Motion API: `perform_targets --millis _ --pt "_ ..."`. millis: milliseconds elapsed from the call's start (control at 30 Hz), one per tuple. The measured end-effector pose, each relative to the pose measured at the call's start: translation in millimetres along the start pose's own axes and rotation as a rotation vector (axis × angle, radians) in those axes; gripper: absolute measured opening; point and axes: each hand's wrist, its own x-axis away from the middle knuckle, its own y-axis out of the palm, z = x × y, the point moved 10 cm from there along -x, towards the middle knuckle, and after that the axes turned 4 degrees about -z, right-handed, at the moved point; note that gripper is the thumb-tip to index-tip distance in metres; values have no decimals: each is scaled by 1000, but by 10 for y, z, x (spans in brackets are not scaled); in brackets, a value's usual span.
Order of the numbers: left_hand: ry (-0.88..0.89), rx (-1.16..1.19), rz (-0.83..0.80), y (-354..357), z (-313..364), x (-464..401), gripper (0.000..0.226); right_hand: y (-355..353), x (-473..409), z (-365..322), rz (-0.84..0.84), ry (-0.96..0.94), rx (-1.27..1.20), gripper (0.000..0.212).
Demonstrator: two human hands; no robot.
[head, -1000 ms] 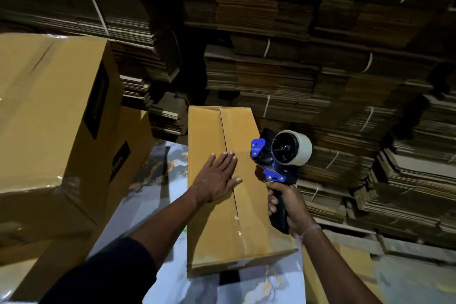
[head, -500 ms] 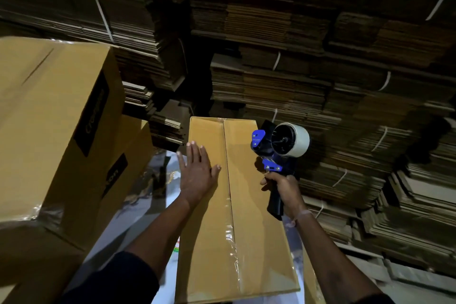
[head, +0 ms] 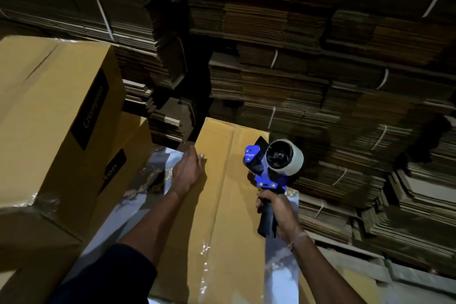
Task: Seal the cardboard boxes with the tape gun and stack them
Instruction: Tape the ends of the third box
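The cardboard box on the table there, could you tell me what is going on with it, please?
A person is sealing the cardboard box that lies on the table. The left hand grips the box's left edge, while the right hand holds a blue tape gun by its handle, lifted off the box top. Clear tape already runs along the centre seam. Sealed boxes are stacked at the left, and bundles of flattened cardboard fill the background.
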Motion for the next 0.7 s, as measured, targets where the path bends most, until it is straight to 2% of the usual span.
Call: perform_targets --millis 133,233,367,433,533,633,700 --pt "135 16 -143 84 88 29 38 74 525 242 11 7 -30 26" --pt "200 17 -255 147 222 157 51 146 937 437 6 22 -65 26" --pt "259 -26 -376 362 469 423 64 209 1355 779 -67 129 -96 40" --pt "311 -68 -394 469 623 562 59 196 1547 896 -125 186 -71 47" --pt "371 -93 -387 543 753 679 59 111 1805 922 -183 229 -56 44" --pt "378 -95 -411 590 780 730 62 -45 1937 812 -192 231 -55 44" --pt "357 -81 -426 618 786 756 65 -179 1957 646 -157 209 -37 35"
